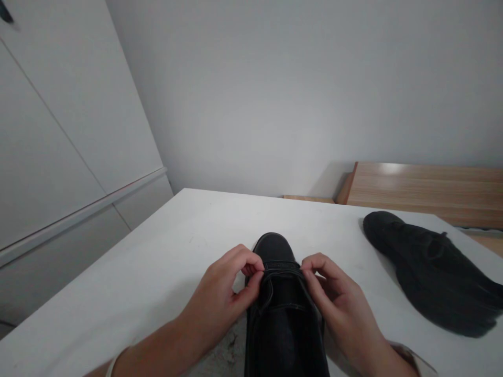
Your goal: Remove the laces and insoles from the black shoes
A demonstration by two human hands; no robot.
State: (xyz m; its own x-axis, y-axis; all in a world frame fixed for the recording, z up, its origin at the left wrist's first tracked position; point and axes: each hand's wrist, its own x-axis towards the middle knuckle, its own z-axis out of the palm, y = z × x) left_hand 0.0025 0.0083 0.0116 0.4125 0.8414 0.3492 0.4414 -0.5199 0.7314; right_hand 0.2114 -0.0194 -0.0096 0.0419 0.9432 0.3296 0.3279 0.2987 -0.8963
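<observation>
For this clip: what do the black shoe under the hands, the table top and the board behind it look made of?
The black shoe, pinched by the left hand and right hand: matte black, probably leather or imitation; stitched seams, little sheen. The table top: smooth white, likely laminate or painted panel; faint scuffs. The board: light wood or wood-look laminate; straight grain, soft glare.

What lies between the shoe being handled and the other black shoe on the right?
In the head view, just the right hand on the held shoe, then bare white table up to the other shoe.
</observation>
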